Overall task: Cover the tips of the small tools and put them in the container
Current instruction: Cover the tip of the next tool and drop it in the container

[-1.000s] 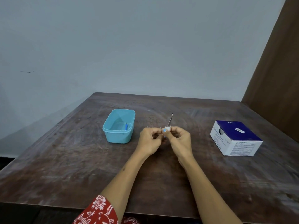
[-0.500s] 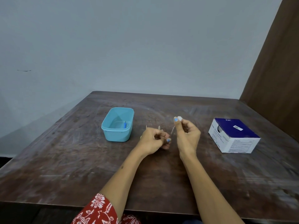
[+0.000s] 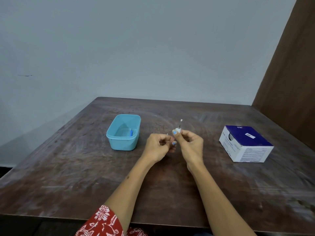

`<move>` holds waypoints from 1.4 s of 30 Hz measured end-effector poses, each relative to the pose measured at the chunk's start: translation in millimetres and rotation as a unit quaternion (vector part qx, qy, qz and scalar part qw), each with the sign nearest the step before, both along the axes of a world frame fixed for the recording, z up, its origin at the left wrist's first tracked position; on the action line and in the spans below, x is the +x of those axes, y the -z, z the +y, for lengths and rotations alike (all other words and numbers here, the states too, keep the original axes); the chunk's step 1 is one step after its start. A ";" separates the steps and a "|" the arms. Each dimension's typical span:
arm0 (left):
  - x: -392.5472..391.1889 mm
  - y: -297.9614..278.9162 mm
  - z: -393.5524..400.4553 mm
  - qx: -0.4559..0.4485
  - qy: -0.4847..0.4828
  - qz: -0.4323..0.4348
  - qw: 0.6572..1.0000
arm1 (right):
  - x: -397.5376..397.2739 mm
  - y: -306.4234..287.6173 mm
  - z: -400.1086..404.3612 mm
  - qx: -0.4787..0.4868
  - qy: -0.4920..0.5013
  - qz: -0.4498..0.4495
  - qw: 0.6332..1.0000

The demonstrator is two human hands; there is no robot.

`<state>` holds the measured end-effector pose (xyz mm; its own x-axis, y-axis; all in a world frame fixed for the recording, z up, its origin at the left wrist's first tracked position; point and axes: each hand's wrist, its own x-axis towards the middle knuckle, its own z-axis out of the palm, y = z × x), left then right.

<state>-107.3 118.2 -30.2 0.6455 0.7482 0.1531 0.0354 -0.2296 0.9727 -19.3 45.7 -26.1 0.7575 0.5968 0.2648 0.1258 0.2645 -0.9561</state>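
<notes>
A red patterned sleeve (image 3: 104,220) shows at the near edge of the desk (image 3: 71,169). At mid-desk the left hand (image 3: 157,147) has its fingers curled on thin tools, details too small to tell. Just beside it, the right hand (image 3: 191,145) pinches a small tool (image 3: 179,127) upright. Farther left stands the blue container (image 3: 123,133), a blue piece (image 3: 131,132) inside; near the right edge, a box (image 3: 245,143).

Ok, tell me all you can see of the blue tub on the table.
The light blue tub is a small open rectangular container with rounded corners and a rim, plastic by its look and lidless. It stands upright on the wooden table, to the left of the left hand, which does not touch it. Inside, near its right wall, lies one small darker blue item, too small to identify.
</notes>
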 end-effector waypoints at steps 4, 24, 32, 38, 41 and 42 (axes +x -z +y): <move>-0.2 -1.4 0.2 -0.012 0.010 0.007 1.000 | 1.5 -3.4 0.6 0.031 0.033 0.011 0.999; -0.9 -0.2 -0.8 -0.015 0.010 0.015 1.000 | 3.0 -5.4 -0.4 0.027 0.015 0.025 0.999; -1.7 -3.4 -2.3 0.056 -0.015 0.038 0.998 | 5.0 -5.2 0.9 0.044 0.077 0.014 0.996; -5.2 -12.1 -4.8 0.164 -0.148 -0.065 0.973 | 6.5 -0.9 0.2 0.019 0.164 -0.178 0.970; -7.4 -17.0 -9.3 0.142 -0.150 -0.149 0.967 | 4.2 3.9 1.8 -0.008 0.181 -0.342 0.922; -7.8 -17.7 -10.2 0.147 -0.141 -0.156 0.967 | 3.9 5.2 2.7 -0.016 0.184 -0.374 0.909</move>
<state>-115.1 108.0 -12.5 0.3107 0.7818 0.5407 -0.1474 -0.5223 0.8399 -15.4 48.4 -31.3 0.5222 0.3565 0.7748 0.8182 0.0471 -0.5731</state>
